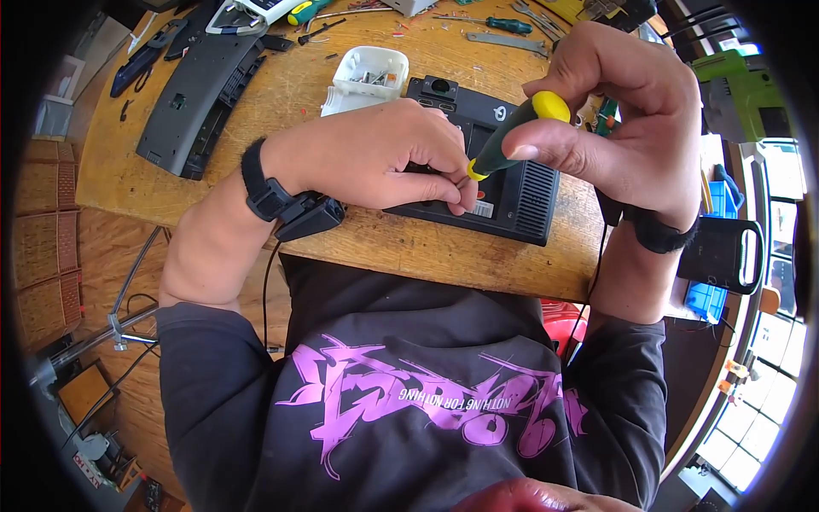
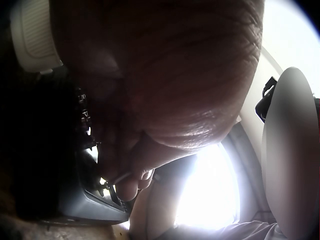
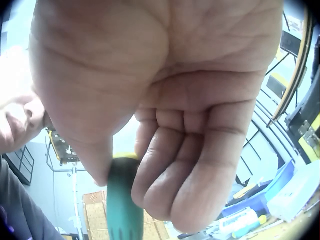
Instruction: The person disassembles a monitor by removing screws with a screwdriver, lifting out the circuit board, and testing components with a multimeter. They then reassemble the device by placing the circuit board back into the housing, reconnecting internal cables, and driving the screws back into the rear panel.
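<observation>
My right hand [image 1: 631,111] grips the green and yellow handle of a screwdriver [image 1: 499,147] between thumb and fingers. The tool slants down toward a black electronic device [image 1: 536,198] with vent slots and a small lens module [image 1: 440,86], lying on the table. My left hand [image 1: 409,154] pinches the thin shaft low down, close over the device; the tip is hidden behind its fingers. In the left wrist view the shaft [image 2: 121,177] passes by the fingertips. The right wrist view shows the screwdriver's handle [image 3: 124,200] beside curled fingers.
Behind the left hand sits a white open box [image 1: 341,104] holding small metal parts. A long black plastic housing [image 1: 200,107] lies at the left. Along the back are another green screwdriver [image 1: 509,25], a flat metal bar [image 1: 507,43] and several wrenches.
</observation>
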The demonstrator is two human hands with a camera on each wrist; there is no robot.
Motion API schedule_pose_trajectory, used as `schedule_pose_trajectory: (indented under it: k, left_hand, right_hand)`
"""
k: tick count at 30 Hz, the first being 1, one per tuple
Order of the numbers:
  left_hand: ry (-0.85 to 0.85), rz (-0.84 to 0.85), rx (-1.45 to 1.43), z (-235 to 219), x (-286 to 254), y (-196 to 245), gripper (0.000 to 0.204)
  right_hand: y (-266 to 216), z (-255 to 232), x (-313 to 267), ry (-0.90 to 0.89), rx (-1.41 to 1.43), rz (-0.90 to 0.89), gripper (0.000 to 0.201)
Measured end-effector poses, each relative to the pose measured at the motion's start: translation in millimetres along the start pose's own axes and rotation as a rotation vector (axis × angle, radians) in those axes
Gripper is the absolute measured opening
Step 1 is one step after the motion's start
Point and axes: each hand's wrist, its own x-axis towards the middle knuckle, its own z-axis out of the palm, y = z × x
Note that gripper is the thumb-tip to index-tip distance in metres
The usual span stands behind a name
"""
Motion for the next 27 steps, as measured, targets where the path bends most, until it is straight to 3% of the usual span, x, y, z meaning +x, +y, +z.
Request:
schedule_pose_trajectory:
  k: [2,5,10,14,17,25,27]
  left_hand:
    - [0.002,0.011,-0.003,-1,0,1,0.008]
    - [-0.042,-0.055,0.025,-5,0,5,0.008]
    - [-0.035,-0.052,0.04,-3,1,7,0.014]
    - [-0.02,-0.028,0.028,-2,1,5,0.015]
    - [-0.046,-0.057,0.015,-4,-1,5,0.009]
    - [-0.015,-0.029,0.044,-1,1,5,0.014]
    - [-0.03,-0.031,0.041,-2,0,3,0.011]
  right_hand:
    - [-1,3,3,-0.036,-0.019,-0.052,0.042]
    - [-7,18,5,0.127,0.193,0.014,0.045]
    - [-1,6,2,0.002,-0.016,-0.056,0.046]
    - [-9,11,5,0.005,-0.031,0.004,0.046]
    - [-6,18,5,0.147,0.163,0.008,0.049]
    - [-5,-3,1,-0.091,-0.095,0.024,0.05]
    - [-6,9,4,-0.012,0.005,0.01,0.05]
